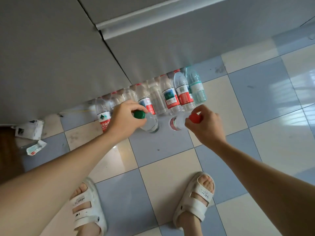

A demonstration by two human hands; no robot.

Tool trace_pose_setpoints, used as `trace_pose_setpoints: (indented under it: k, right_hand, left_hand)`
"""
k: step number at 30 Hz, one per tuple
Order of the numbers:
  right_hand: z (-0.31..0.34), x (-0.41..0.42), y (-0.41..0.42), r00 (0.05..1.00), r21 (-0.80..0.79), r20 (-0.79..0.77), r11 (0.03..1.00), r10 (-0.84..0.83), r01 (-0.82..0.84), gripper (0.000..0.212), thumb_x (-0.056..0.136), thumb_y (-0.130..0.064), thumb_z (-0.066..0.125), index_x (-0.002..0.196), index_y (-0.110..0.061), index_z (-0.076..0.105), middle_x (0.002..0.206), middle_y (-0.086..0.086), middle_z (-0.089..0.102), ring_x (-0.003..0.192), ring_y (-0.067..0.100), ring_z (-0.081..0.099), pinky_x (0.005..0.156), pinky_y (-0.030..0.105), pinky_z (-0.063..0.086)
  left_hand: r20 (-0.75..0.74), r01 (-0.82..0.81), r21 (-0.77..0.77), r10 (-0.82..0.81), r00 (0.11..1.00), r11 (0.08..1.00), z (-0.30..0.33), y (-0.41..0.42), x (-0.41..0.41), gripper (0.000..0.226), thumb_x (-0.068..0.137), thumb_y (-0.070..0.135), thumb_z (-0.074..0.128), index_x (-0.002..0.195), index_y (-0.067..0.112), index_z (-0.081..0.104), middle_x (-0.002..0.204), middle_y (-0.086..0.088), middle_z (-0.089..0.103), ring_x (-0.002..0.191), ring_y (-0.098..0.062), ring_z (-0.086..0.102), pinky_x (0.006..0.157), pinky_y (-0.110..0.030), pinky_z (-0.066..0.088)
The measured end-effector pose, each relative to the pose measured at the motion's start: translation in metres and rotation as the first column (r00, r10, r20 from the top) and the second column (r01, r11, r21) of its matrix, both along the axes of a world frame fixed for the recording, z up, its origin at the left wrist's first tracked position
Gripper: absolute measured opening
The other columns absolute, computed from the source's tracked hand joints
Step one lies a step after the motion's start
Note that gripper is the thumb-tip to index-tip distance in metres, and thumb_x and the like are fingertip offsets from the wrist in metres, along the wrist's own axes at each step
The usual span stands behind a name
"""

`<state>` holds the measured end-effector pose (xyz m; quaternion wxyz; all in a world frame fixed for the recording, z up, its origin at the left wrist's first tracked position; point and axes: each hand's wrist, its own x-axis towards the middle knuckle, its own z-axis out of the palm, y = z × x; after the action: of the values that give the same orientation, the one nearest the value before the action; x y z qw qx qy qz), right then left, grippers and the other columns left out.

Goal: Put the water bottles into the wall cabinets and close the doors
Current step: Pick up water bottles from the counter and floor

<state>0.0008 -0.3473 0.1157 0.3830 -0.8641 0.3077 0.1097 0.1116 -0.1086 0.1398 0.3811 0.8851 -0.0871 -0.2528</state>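
Observation:
My left hand [126, 119] grips the neck of a clear bottle with a green cap [139, 114], its body pointing down toward the floor. My right hand [205, 124] grips a clear bottle with a red cap [194, 118] and a red label. Behind them a row of several water bottles [168, 97] stands on the tiled floor against the foot of the grey cabinets, most with red caps, and one tinted teal [196, 86] at the right end. The grey cabinet doors [153, 43] above the row are shut.
Crumpled white packaging [29, 129] and a smaller scrap [35, 148] lie on the floor at the left. My two feet in white sandals [194, 198] stand on the blue and cream tiles [163, 166]. A long handle rail [153, 14] runs across the cabinet front.

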Motion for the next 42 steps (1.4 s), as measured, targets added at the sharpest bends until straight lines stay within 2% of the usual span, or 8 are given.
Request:
trace_pose_setpoints:
  k: [4, 13, 17, 22, 27, 30, 37, 42]
  right_hand:
    - [-0.031, -0.023, -0.005, 0.999, -0.008, -0.006, 0.999, -0.05, 0.05, 0.029, 0.081, -0.034, 0.077, 0.102, -0.033, 0.058, 0.088, -0.007, 0.061, 0.073, 0.006, 0.052, 0.055, 0.018, 0.037]
    - [-0.067, -0.043, -0.016, 0.993, -0.014, 0.1, 0.998, -0.056, 0.057, 0.032, 0.087, -0.03, 0.075, 0.112, -0.024, 0.055, 0.096, -0.003, 0.063, 0.078, 0.015, 0.054, 0.063, 0.026, 0.043]
    - [-0.076, -0.051, -0.024, 0.997, 0.045, 0.012, 0.996, -0.076, 0.076, 0.06, 0.08, -0.039, 0.084, 0.129, -0.026, 0.05, 0.11, -0.004, 0.058, 0.083, 0.007, 0.053, 0.064, 0.02, 0.039]
    - [-0.104, -0.059, -0.032, 0.988, 0.112, -0.121, 0.988, -0.091, 0.105, 0.086, 0.076, -0.036, 0.088, 0.147, -0.022, 0.042, 0.131, 0.003, 0.053, 0.106, 0.02, 0.06, 0.08, 0.029, 0.047]
    - [-0.142, -0.051, -0.03, 0.986, 0.234, -0.121, 0.962, -0.111, 0.138, 0.086, 0.073, -0.021, 0.091, 0.146, -0.02, 0.045, 0.139, 0.005, 0.053, 0.119, 0.022, 0.056, 0.105, 0.041, 0.047]
    - [-0.165, -0.046, -0.028, 0.981, 0.33, -0.085, 0.923, -0.177, 0.195, 0.073, 0.071, -0.011, 0.09, 0.136, -0.017, 0.055, 0.122, 0.002, 0.066, 0.107, 0.017, 0.062, 0.096, 0.035, 0.05]
    - [-0.186, -0.049, -0.023, 0.96, 0.415, -0.022, 0.871, -0.279, 0.263, 0.06, 0.073, -0.011, 0.088, 0.125, -0.019, 0.06, 0.105, -0.01, 0.07, 0.096, 0.006, 0.065, 0.08, 0.019, 0.049]
    - [-0.171, -0.052, -0.022, 0.955, 0.399, -0.023, 0.873, -0.297, 0.281, 0.058, 0.073, -0.014, 0.088, 0.122, -0.025, 0.06, 0.104, -0.013, 0.07, 0.094, -0.001, 0.065, 0.075, 0.015, 0.05]
  left_hand:
    - [0.029, 0.099, 0.0, -0.099, 0.995, 0.995, -0.022, -0.015, -0.027, 0.027, 0.072, -0.001, 0.081, 0.094, 0.014, 0.08, 0.097, -0.001, 0.069, 0.089, -0.014, 0.063, 0.077, -0.006, 0.042]
    - [0.15, 0.218, -0.031, -0.211, 0.966, 0.975, -0.062, -0.053, -0.063, 0.021, 0.076, -0.001, 0.08, 0.096, 0.005, 0.076, 0.099, -0.006, 0.069, 0.093, -0.025, 0.063, 0.086, -0.037, 0.051]
    - [0.196, 0.201, -0.035, -0.191, 0.962, 0.979, -0.074, -0.061, -0.069, 0.036, 0.076, 0.005, 0.083, 0.109, 0.01, 0.072, 0.105, -0.002, 0.066, 0.1, -0.025, 0.059, 0.089, -0.038, 0.049]
    - [0.07, 0.055, -0.036, -0.053, 0.996, 0.998, -0.109, -0.051, -0.082, 0.078, 0.071, 0.015, 0.09, 0.138, 0.022, 0.05, 0.12, 0.003, 0.059, 0.113, -0.016, 0.049, 0.097, -0.024, 0.037]
    - [-0.042, -0.065, -0.043, 0.064, 0.997, 0.997, -0.158, -0.042, -0.09, 0.084, 0.062, 0.018, 0.095, 0.132, 0.025, 0.049, 0.129, -0.001, 0.056, 0.12, -0.022, 0.052, 0.101, -0.031, 0.044]
    - [-0.029, -0.112, -0.102, 0.11, 0.994, 0.988, -0.18, -0.044, -0.093, 0.075, 0.061, 0.017, 0.095, 0.122, 0.028, 0.053, 0.121, 0.003, 0.061, 0.114, -0.019, 0.058, 0.095, -0.026, 0.046]
    - [-0.061, -0.191, -0.16, 0.183, 0.981, 0.969, -0.193, -0.048, -0.092, 0.064, 0.058, 0.028, 0.09, 0.113, 0.033, 0.057, 0.101, 0.022, 0.064, 0.092, 0.013, 0.059, 0.081, -0.007, 0.046]
    - [-0.095, -0.19, -0.141, 0.178, 0.979, 0.972, -0.185, -0.047, -0.089, 0.063, 0.067, 0.022, 0.091, 0.121, 0.02, 0.06, 0.109, 0.006, 0.07, 0.102, -0.014, 0.067, 0.088, -0.03, 0.056]
